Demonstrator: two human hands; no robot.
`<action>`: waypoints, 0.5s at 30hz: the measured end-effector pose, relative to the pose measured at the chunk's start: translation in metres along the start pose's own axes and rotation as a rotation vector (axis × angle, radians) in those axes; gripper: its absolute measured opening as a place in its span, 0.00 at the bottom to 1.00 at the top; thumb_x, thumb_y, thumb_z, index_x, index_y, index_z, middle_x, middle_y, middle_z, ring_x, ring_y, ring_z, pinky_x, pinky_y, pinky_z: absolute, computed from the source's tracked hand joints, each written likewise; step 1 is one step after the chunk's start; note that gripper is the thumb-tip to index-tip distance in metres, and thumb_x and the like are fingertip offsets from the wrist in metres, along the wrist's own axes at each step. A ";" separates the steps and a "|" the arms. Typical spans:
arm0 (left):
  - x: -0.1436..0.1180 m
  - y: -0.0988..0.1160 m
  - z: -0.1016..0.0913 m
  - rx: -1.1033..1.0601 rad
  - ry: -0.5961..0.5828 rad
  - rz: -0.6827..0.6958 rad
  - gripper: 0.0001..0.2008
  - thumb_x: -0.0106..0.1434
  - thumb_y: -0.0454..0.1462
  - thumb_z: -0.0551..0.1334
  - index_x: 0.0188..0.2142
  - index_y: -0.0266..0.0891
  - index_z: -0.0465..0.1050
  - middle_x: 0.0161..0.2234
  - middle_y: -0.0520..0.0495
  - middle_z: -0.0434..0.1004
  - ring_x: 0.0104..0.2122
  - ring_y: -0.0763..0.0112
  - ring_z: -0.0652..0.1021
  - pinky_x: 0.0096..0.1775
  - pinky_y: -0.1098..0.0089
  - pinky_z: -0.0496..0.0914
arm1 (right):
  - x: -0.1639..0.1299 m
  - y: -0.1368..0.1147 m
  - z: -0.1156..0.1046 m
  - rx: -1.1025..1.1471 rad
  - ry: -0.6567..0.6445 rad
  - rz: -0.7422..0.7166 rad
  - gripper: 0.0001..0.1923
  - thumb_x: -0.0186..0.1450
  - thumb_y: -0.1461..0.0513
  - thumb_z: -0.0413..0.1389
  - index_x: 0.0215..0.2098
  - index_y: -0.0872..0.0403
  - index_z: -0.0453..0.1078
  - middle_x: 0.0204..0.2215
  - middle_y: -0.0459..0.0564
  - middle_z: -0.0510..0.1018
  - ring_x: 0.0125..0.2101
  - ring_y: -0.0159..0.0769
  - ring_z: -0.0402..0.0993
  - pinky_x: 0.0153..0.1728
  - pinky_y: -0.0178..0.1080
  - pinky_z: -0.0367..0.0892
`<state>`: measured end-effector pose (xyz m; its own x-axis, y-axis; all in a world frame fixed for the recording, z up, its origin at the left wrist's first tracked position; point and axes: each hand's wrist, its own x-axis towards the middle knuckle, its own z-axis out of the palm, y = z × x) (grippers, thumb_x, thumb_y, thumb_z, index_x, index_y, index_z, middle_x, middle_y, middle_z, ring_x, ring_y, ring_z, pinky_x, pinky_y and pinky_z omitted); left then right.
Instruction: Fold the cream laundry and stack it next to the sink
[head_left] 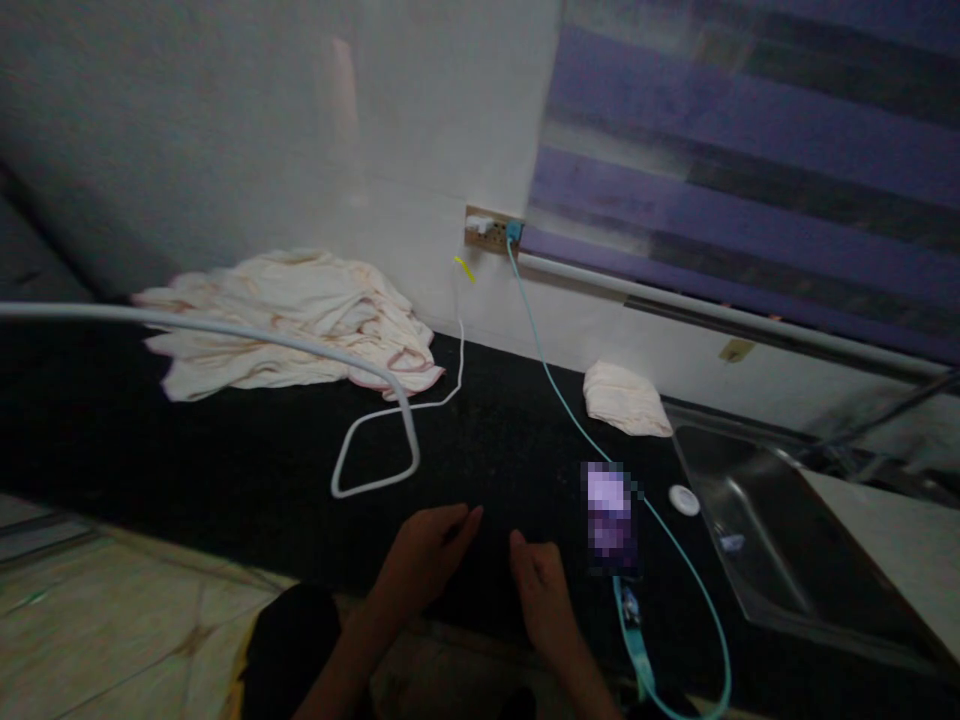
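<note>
Head view, one frame, dim and partly blurred.

Left hand (424, 560): flat on the black countertop (247, 450), fingers extended and together, palm down, grasping nothing.

Right hand (544, 595): just beside the left, a narrow gap between them, fingers loosely extended toward the wall, released; whether the fingertips rest on the counter or sit slightly above it cannot be told.

Phone (610, 517): lying on the counter just right of the right hand, screen lit, untouched; a turquoise charging cable (559, 400) runs from its near end, loops right, and climbs to the wall socket (491, 230) beyond the hands.

White cable (375, 450): looped on the counter ahead and left of the left hand, well apart.

Pale cloth pile (292, 320): farther left, against the wall.

Small folded cloth (626, 398): beyond the phone, at the wall.

Small white round object (683, 500): right of the phone.

Steel sink (780, 540): farthest right.
</note>
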<state>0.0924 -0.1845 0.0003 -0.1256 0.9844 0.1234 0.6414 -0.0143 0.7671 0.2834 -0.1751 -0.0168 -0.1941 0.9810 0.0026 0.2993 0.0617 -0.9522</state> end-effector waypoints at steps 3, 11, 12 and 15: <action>0.029 -0.036 -0.038 0.174 0.153 0.073 0.22 0.73 0.52 0.53 0.31 0.40 0.71 0.31 0.48 0.76 0.33 0.66 0.76 0.40 0.66 0.67 | 0.002 0.000 0.001 0.019 -0.022 0.001 0.38 0.67 0.30 0.44 0.17 0.49 0.53 0.17 0.41 0.51 0.23 0.30 0.49 0.22 0.35 0.47; 0.165 -0.151 -0.146 0.482 0.463 0.153 0.26 0.68 0.44 0.53 0.59 0.29 0.67 0.59 0.28 0.71 0.60 0.48 0.71 0.62 0.49 0.66 | 0.004 -0.006 0.012 0.121 0.066 -0.016 0.39 0.66 0.30 0.48 0.15 0.49 0.50 0.15 0.40 0.48 0.21 0.29 0.46 0.21 0.36 0.43; 0.173 -0.156 -0.149 0.504 0.464 0.120 0.25 0.67 0.44 0.53 0.55 0.28 0.69 0.55 0.27 0.73 0.57 0.46 0.72 0.60 0.48 0.68 | 0.004 -0.006 0.012 0.119 0.083 -0.009 0.39 0.65 0.30 0.48 0.15 0.49 0.51 0.15 0.41 0.49 0.21 0.30 0.47 0.21 0.36 0.44; 0.177 -0.162 -0.144 0.559 0.433 0.058 0.19 0.66 0.44 0.53 0.44 0.32 0.74 0.43 0.30 0.76 0.48 0.47 0.74 0.52 0.51 0.71 | 0.003 -0.006 0.014 0.073 0.151 0.032 0.40 0.61 0.26 0.48 0.16 0.49 0.54 0.17 0.42 0.55 0.22 0.31 0.52 0.22 0.36 0.50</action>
<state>-0.1426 -0.0331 -0.0115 -0.2949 0.8250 0.4821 0.9339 0.1422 0.3279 0.2682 -0.1754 -0.0152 -0.0410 0.9991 0.0125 0.2330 0.0218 -0.9722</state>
